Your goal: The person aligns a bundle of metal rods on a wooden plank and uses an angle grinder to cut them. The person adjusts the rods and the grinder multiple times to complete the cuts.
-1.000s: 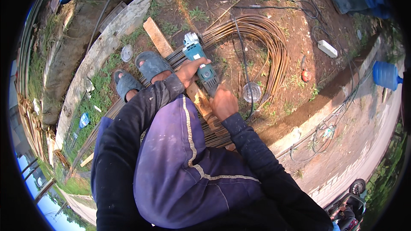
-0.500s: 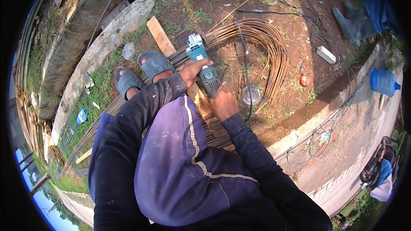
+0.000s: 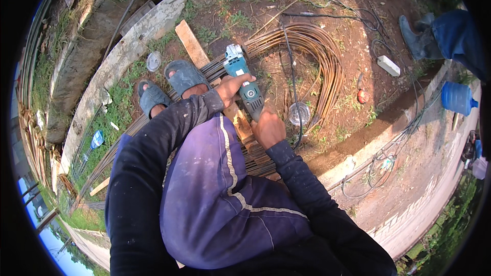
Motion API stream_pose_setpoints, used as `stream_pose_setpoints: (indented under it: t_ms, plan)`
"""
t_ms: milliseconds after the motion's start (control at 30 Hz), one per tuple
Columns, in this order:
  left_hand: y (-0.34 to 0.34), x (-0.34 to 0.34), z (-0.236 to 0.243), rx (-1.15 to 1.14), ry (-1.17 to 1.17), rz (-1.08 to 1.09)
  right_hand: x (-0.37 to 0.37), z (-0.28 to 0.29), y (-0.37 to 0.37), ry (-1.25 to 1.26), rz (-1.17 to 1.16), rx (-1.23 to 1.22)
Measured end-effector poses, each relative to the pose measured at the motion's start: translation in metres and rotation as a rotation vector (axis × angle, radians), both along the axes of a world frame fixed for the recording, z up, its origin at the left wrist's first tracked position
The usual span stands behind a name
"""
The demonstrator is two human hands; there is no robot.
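Observation:
I grip a teal angle grinder (image 3: 243,79) with both hands: my left hand (image 3: 228,89) around its body behind the silver guard, my right hand (image 3: 268,127) on the dark rear end. Its head lies over a bundle of long steel bars (image 3: 134,130) that crosses a wooden plank (image 3: 190,41) and curves into a rusty bent loop (image 3: 330,59). My feet in grey sandals (image 3: 185,77) stand beside the bars, left of the grinder. Whether the disc touches a bar cannot be made out.
Another person's boot and blue trouser leg (image 3: 424,41) are at the upper right, near a blue water jug (image 3: 455,97). Cables (image 3: 368,23) snake over the dirt. A white block (image 3: 388,65), plastic cup (image 3: 299,113) and concrete edge (image 3: 138,28) surround the bars. A motorbike stands far right, partly visible.
The orange spark stream seen a second ago has died away. The other person's boot has moved down and right. The motorbike has moved along the road toward the upper right. My hands barely move.

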State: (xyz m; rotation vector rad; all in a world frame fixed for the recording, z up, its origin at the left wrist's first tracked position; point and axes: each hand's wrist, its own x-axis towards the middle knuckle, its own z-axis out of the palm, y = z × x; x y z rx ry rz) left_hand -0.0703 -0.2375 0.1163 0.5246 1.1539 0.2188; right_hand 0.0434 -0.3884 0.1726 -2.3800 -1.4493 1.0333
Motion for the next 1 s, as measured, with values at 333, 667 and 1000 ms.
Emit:
stream_pose_setpoints:
  t_ms: [333,667,1000]
  plan:
    - [0.002,0.001,0.0,0.023,-0.01,0.017,0.002,-0.01,0.0,0.018,0.019,0.064]
    - [0.01,-0.002,-0.004,0.043,-0.036,0.028,0.002,-0.005,0.01,0.022,0.025,0.024]
    - [0.018,0.003,-0.003,0.059,0.05,0.02,0.002,-0.023,0.017,0.036,-0.025,0.073]
